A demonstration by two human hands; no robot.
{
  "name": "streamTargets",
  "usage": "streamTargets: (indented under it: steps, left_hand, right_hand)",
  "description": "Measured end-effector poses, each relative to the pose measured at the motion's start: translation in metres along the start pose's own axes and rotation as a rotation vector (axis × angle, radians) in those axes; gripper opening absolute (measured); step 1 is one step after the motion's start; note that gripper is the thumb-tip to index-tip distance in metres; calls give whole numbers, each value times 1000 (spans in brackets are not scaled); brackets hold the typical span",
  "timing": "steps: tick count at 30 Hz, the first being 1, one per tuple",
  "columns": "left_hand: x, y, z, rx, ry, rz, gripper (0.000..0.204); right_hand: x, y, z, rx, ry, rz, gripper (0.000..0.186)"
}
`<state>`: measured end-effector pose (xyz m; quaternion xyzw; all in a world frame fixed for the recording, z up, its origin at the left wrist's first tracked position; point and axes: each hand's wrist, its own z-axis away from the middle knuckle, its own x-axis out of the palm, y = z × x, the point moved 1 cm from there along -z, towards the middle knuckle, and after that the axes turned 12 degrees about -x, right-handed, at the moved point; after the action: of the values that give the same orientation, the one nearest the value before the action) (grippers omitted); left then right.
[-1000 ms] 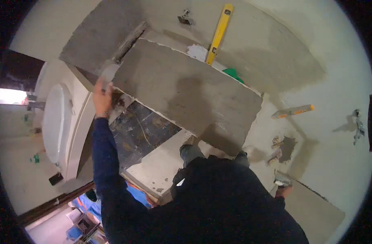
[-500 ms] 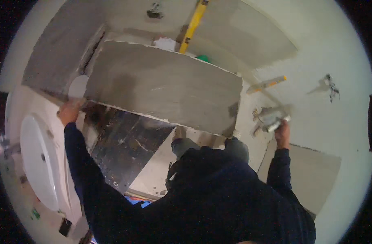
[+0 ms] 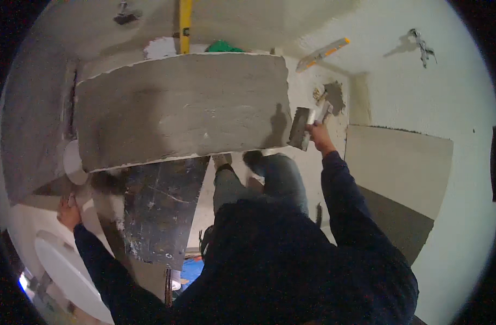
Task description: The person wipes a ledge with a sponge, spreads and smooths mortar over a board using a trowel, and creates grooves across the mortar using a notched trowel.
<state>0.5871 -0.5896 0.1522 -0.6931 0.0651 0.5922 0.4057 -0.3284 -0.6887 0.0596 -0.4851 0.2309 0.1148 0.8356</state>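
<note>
My right hand (image 3: 320,135) grips a metal trowel (image 3: 300,128) with a grey-smeared blade, held beside the right end of a long board (image 3: 182,103) coated in grey mortar. My left hand (image 3: 69,214) is at the pale counter (image 3: 37,212) by the white basin (image 3: 66,271), fingers curled on something I cannot make out, just below a white rounded shape (image 3: 73,160) at the board's left end. A dark, stained panel (image 3: 159,214) lies below the board, beside my legs.
A yellow level (image 3: 184,27) stands behind the board beside a green object (image 3: 222,47). An orange-and-grey tool (image 3: 324,53) lies at right, above a rough hole (image 3: 335,96). Metal wall fittings (image 3: 421,47) project at upper right. A grey-coated panel (image 3: 398,162) is on the right.
My right hand has moved up and leftward with the trowel, toward the board's right end. My left hand has moved back toward the counter. The view has turned, making the board more level.
</note>
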Motion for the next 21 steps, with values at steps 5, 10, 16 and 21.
streamTargets:
  steps: [5, 10, 16, 21]
  left_hand:
    - [13, 17, -11, 38, 25, 135, 49]
    - [12, 48, -14, 133, -14, 208, 47]
    - [13, 16, -14, 94, -32, 316, 45]
    - [4, 16, -6, 185, 24, 185, 45]
  right_hand:
    - [2, 44, -17, -187, 87, 599, 36]
    - [11, 89, -44, -158, 186, 668, 35]
    - [114, 97, -64, -173, 226, 642, 44]
    - [242, 39, -39, -96, 220, 635, 37]
